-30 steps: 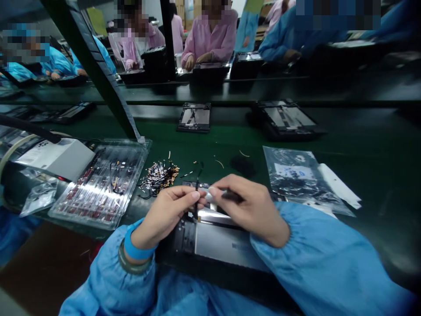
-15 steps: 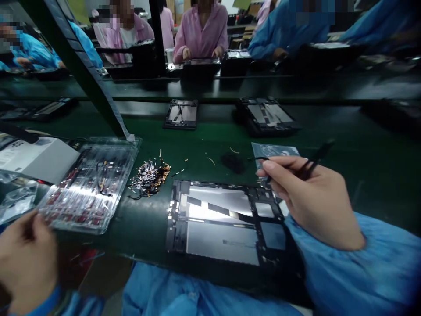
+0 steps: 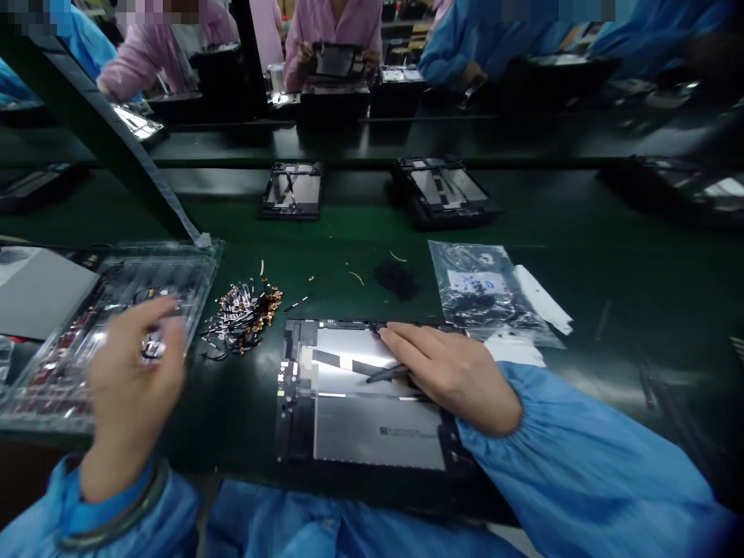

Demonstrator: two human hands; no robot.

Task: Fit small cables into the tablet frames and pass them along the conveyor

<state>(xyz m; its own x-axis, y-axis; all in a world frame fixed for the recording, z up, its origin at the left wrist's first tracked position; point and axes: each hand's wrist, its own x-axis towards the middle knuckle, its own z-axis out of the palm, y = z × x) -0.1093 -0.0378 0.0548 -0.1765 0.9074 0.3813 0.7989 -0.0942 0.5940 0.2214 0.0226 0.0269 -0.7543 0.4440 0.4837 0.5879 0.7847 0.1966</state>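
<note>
Under the right hand (image 3: 453,376) lies an opened tablet (image 3: 360,395): its inner plate looks like smooth metal with a soft shine, and the frame around it is matt black plastic. The thin tool (image 3: 388,374) below the fingers is dark and matt. Under the left hand (image 3: 131,380) the tray (image 3: 191,267) is clear glossy plastic. Just beyond the right hand, the bag (image 3: 482,291) is shiny transparent film. Both sleeves (image 3: 581,473) are smooth blue cloth. The table surface (image 3: 639,310) is dark green and matt.
</note>
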